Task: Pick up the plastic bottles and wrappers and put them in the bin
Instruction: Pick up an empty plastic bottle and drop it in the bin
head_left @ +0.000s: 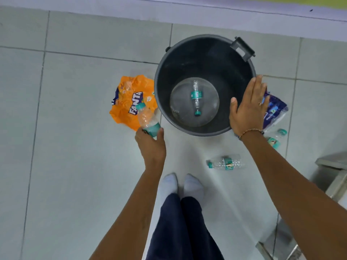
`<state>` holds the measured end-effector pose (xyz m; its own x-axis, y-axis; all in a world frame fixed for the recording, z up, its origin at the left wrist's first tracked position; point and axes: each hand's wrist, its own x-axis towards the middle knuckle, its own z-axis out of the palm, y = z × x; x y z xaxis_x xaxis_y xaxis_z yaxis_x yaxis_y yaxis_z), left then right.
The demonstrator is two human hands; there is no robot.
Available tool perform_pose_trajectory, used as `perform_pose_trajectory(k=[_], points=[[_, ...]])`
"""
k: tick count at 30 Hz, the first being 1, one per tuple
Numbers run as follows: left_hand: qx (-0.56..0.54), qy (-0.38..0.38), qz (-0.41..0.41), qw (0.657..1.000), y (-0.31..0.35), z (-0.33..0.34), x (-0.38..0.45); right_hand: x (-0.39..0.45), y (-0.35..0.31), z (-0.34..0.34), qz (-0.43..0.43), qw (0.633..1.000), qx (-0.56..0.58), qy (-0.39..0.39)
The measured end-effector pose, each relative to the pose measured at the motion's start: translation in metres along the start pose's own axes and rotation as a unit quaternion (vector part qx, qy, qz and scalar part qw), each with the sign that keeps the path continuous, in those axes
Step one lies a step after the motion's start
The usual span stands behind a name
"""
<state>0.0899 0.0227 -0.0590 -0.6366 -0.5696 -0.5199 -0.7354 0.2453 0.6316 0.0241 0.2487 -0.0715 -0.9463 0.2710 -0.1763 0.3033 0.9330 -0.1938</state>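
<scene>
A dark grey bin stands on the tiled floor with one clear plastic bottle lying in its bottom. My left hand grips a clear bottle with a teal cap and label, held left of the bin over an orange Fanta wrapper. My right hand is spread flat, fingers apart, at the bin's right rim, holding nothing. A blue-and-white wrapper lies on the floor just right of that hand. Another bottle lies on the floor below the bin, and a third bottle lies partly hidden behind my right forearm.
My own feet in white socks stand just below the bin. A metal frame or table leg stands at the right edge. A wall skirting runs along the top behind the bin.
</scene>
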Motion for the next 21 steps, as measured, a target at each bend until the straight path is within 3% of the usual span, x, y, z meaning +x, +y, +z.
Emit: perform_pose_trajectory(k=[4, 6, 9, 13, 18, 21], points=[[-0.069, -0.036, 0.130, 0.988, 0.068, -0.013, -0.024, 0.001, -0.003, -0.005, 0.010, 1.000, -0.013, -0.026], [0.007, -0.079, 0.177, 0.981, 0.087, 0.010, -0.014, 0.000, -0.002, -0.004, 0.010, 0.999, -0.021, -0.033], [0.209, -0.123, 0.196, 0.950, 0.100, 0.059, 0.020, 0.001, -0.002, -0.003, 0.009, 0.999, -0.024, -0.031], [0.358, -0.201, 0.121, 0.904, 0.092, 0.106, 0.060, 0.004, 0.001, 0.004, 0.011, 1.000, -0.018, -0.019], [0.371, -0.255, 0.111, 0.886, 0.088, 0.138, 0.060, 0.003, 0.003, 0.009, -0.001, 1.000, -0.014, -0.003], [0.235, -0.202, 0.188, 0.932, 0.098, 0.114, 0.045, 0.004, 0.002, 0.006, -0.003, 1.000, -0.017, -0.009]])
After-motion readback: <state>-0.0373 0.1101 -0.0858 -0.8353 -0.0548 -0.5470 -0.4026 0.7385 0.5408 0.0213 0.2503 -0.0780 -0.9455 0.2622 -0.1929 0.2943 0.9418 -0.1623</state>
